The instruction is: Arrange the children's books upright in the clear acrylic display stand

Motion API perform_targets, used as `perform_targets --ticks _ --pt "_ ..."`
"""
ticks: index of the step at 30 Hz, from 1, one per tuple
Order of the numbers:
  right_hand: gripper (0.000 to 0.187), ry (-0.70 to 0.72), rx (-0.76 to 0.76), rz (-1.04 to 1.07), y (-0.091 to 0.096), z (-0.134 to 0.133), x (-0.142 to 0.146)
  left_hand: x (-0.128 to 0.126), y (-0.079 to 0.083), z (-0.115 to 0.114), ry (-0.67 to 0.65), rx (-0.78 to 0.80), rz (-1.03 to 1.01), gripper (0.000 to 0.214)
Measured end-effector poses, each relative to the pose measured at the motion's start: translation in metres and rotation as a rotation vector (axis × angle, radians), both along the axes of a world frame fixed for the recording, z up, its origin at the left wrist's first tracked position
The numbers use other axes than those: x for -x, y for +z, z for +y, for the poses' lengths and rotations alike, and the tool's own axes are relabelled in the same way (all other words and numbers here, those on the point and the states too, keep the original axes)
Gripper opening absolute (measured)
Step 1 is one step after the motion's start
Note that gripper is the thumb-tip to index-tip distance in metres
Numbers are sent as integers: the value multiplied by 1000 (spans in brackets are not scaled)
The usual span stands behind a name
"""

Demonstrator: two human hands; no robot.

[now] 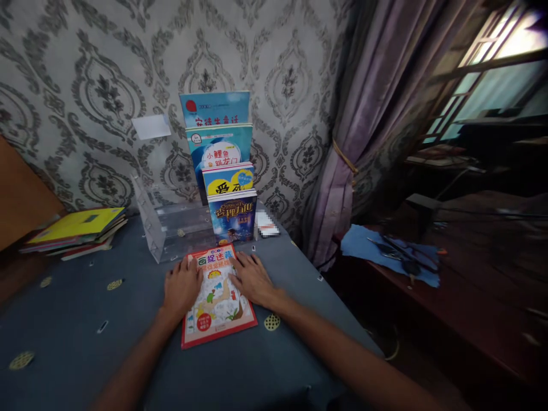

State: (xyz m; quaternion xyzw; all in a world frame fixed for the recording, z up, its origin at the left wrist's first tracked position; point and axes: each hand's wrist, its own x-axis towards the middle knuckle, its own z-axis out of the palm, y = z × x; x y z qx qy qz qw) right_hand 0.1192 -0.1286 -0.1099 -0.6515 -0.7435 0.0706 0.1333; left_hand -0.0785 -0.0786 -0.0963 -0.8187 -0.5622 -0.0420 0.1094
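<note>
I have the left grip (182, 286) lying flat, fingers spread, on the left edge of the red-bordered book (218, 311). The right grip (252, 279) rests the same way on its upper right part. Both are released, pressing on the cover rather than grasping it. The book lies face up on the blue tabletop (85, 325), just in front of a clear rack (150, 225). Four books (232, 216) stand in the rack in rising tiers against the wall. A loose stack (77, 229) lies well apart at the far left.
</note>
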Motion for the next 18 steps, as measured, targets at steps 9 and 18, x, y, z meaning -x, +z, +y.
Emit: perform_targets --ticks 9,18 --pt "51 34 -8 -10 -5 0 -1 4 -2 -1 12 28 -34 40" --pt "49 31 -26 -19 -5 -2 0 18 -16 10 -32 54 -262 36"
